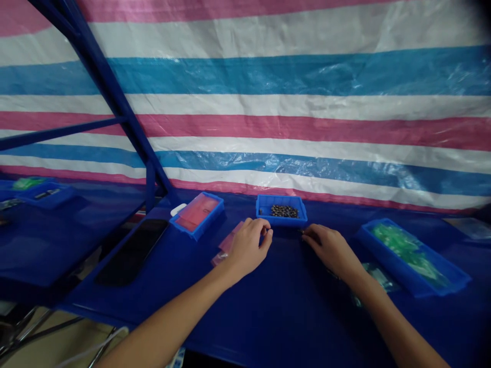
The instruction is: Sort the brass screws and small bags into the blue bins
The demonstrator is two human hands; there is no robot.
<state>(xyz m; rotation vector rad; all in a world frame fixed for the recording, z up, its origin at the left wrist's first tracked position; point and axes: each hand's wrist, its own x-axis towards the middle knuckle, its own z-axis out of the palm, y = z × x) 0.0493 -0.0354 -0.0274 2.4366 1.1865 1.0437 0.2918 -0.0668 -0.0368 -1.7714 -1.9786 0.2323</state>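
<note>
My left hand [250, 242] is over the blue table just in front of a blue bin [282, 222] of small brass-and-dark metal pieces [284, 211]. Its fingers are curled, with thumb and forefinger tips close together; whatever may be between them is hidden or too small to name. Beneath and beside that hand lie pink plastic bags [227, 244], partly covered by it. To the right of the bin, my right hand [325, 244] pinches a tiny metal piece [301, 232] at its fingertips. A clear bag with small contents [378, 277] lies by my right forearm.
At left stand a blue bin of pink bags [210, 217] and a black phone [132, 251]. A blue bin of green bags [456, 278] sits at right, near a clear flat bag [470, 228]. A blue metal frame [126, 110] rises before the striped sheet [291, 76].
</note>
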